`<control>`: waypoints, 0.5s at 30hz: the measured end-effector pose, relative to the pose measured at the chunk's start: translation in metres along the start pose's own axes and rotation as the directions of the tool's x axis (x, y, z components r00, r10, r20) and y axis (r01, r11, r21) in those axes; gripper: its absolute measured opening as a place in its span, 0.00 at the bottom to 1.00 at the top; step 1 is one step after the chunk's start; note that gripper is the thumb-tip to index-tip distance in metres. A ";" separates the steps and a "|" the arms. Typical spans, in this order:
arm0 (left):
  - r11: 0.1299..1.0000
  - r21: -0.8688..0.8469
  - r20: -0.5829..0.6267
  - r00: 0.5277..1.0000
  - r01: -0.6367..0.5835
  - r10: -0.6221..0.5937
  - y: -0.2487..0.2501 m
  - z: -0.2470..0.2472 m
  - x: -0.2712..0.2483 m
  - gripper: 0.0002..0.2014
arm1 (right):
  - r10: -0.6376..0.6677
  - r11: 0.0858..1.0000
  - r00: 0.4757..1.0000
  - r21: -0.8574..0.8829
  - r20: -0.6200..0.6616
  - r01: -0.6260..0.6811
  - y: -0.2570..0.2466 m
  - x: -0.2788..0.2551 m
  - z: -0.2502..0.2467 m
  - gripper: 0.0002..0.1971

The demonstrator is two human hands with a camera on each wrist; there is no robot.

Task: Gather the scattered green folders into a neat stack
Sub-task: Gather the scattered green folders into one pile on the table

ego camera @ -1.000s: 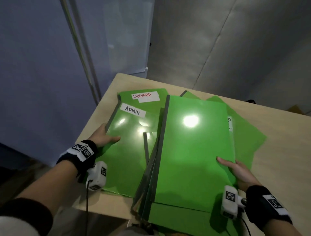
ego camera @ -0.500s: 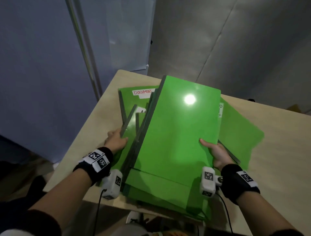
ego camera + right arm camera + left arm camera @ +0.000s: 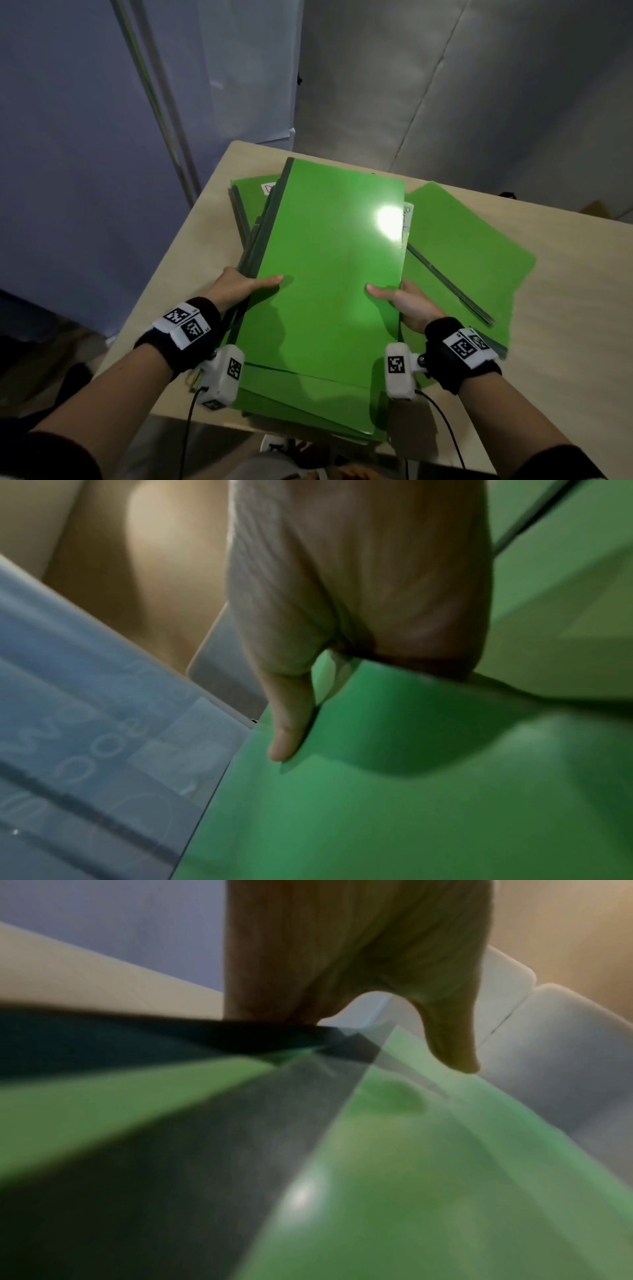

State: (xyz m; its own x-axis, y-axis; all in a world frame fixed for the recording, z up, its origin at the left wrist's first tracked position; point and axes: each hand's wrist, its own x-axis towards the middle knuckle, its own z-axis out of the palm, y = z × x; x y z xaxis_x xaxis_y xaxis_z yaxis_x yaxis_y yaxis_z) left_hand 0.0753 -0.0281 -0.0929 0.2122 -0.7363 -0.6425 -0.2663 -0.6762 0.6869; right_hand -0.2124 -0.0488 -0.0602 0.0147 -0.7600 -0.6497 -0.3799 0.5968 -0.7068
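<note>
A pile of green folders (image 3: 329, 274) lies on the beige table (image 3: 202, 240), its near end over the front edge. My left hand (image 3: 239, 291) grips the pile's left, dark-spined side, thumb on the glossy top cover. My right hand (image 3: 407, 301) grips the right side the same way; the fingers of both are hidden underneath. One green folder (image 3: 479, 260) lies skewed to the right, partly under the pile. Another, white-labelled folder (image 3: 253, 195) pokes out at the back left. The left wrist view shows the thumb (image 3: 452, 1042) over the top folder (image 3: 411, 1177); in the right wrist view the thumb (image 3: 291, 723) presses the cover (image 3: 377, 777).
A blue wall (image 3: 68, 171) with a metal pole (image 3: 154, 102) stands close to the table's left side, and a grey wall (image 3: 445, 85) runs behind it. Bare tabletop (image 3: 565, 342) shows to the right. Camera cables (image 3: 442, 421) hang from both wrists by the front edge.
Both hands have come closer together, sliding the left folders under the big top folder. The ADMIN label is now covered, and thumbs now sit on the top cover.
</note>
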 end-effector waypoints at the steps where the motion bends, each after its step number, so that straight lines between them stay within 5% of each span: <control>1: 1.000 0.024 0.025 1.000 0.015 -0.015 0.001 0.001 -0.001 0.68 | -0.008 0.999 1.000 -0.034 -0.007 0.008 -0.002 0.002 -0.001 0.52; 6: 0.991 0.133 0.040 0.998 0.033 -0.039 0.004 0.015 -0.010 0.51 | -0.040 0.974 0.997 -0.225 -0.073 0.022 -0.004 0.008 0.002 0.54; 10: 0.998 0.026 0.049 0.997 0.050 -0.051 0.006 0.015 -0.006 0.43 | -0.047 0.973 0.998 -0.229 -0.046 0.036 -0.006 0.005 0.000 0.57; 15: 0.987 -0.153 0.057 0.997 -0.044 0.053 0.009 0.012 0.000 0.63 | -0.060 0.992 0.997 -0.116 -0.055 0.053 -0.005 0.005 -0.007 0.53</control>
State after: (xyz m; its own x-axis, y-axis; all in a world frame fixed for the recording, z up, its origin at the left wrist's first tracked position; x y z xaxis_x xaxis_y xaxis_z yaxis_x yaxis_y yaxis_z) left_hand 0.0615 -0.0337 -0.0910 0.1442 -0.7687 -0.6231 -0.1289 -0.6389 0.7584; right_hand -0.2168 -0.0575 -0.0583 -0.0132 -0.8076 -0.5897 -0.4837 0.5213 -0.7031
